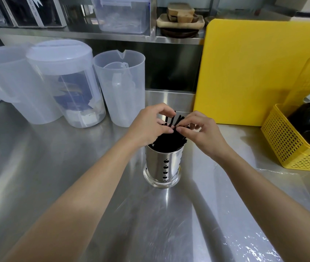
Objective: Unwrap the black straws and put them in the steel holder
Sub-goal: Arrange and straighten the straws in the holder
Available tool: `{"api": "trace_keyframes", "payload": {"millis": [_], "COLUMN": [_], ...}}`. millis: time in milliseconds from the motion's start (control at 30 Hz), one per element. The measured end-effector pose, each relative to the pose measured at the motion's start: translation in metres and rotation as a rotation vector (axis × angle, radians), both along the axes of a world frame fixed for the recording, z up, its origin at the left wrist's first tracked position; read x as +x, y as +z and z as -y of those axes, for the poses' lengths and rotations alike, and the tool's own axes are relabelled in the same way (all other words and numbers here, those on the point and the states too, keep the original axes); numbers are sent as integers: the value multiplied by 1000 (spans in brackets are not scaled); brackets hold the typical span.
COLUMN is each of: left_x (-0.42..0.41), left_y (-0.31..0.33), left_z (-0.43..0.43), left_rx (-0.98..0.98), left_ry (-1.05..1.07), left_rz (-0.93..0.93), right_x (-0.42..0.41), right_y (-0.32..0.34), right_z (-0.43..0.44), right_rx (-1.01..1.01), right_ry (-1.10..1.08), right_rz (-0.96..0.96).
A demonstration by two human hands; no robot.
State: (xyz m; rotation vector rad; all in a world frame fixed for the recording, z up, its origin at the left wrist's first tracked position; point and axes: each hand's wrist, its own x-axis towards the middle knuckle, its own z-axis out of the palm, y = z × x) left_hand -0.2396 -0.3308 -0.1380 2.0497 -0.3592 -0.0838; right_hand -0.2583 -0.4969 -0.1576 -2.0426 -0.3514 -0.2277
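Settling the black straws (169, 141) into the steel holder (162, 165), centre of frame. My left hand (149, 126) curls over the straw tops and pinches several. My right hand (202, 132) nips one tip between thumb and forefinger. The bundle stands upright in the holder, its tips fanned just above the rim.

I judge this a finishing step: loosen the straws so that they spread evenly. I should pull lightly and straight up, since the tall, narrow holder stands free on a slick counter (56, 176) and a sideways tug could tip it. Whether any wrap clings to the tips I cannot tell.

Setting, left to right:
- A clear pitcher (8, 82), a lidded jar (69, 82) and a spouted jug (120, 87) stand at mid left.
- Above them, a steel shelf (74, 33) carries a clear box (122, 14) and stacked wooden dishes (180, 19).
- A yellow cutting board (245, 72) leans at upper right.
- A yellow basket (286, 148) sits at the right edge with a black scale (309, 127) inside.
- Crinkled clear film (260, 241), probably the discarded wrapper, lies on the counter at lower right.
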Motion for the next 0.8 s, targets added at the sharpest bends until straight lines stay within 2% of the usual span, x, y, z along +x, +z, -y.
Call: {"api": "trace_keyframes", "payload": {"millis": [167, 400, 800], "left_x": [-1, -1, -4], "left_y": [0, 10, 13], "left_z": [2, 7, 11], "left_rx": [-16, -135, -185], "left_ry": [-14, 3, 101], "left_rz": [35, 117, 137], "right_x": [-1, -2, 1], "right_y": [2, 6, 8], "right_z": [3, 1, -6], "right_rx": [-29, -19, 258], "right_ry": [6, -29, -9], "right_rz": [-5, -15, -79]}}
